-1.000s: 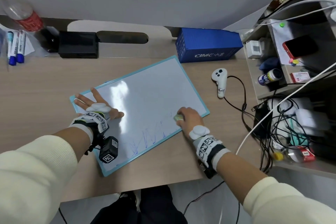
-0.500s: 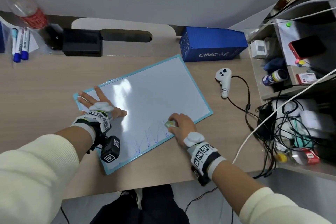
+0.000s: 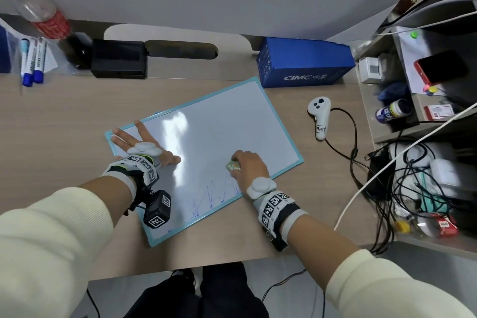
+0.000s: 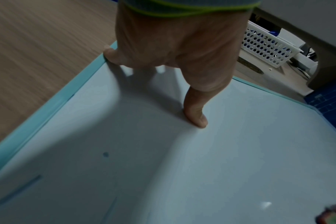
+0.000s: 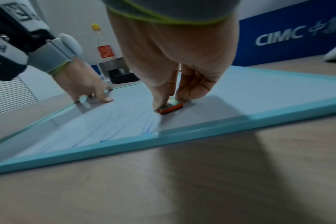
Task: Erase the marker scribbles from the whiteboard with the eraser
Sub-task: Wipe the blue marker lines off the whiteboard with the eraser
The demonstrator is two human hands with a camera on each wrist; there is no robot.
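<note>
A whiteboard (image 3: 219,124) with a teal frame lies tilted on the wooden desk. Blue marker scribbles (image 3: 206,200) run along its near edge. My right hand (image 3: 249,165) pinches a small eraser (image 3: 233,165) with an orange base (image 5: 170,109) and presses it on the board just beyond the scribbles' right end. My left hand (image 3: 144,144) lies flat with spread fingers on the board's left corner, holding it down; its thumb (image 4: 195,115) and a finger at the frame (image 4: 109,53) touch the surface.
A blue CIMC box (image 3: 304,62) stands behind the board. A white controller (image 3: 320,116) with a cable lies to the right, beside a cluttered shelf (image 3: 413,111). Markers (image 3: 33,59), a bottle (image 3: 38,8) and a black box (image 3: 118,62) sit at the back left.
My right hand has slid the eraser leftward along the board's near edge, and the right part of the scribbles is gone. The left hand has stayed in place.
</note>
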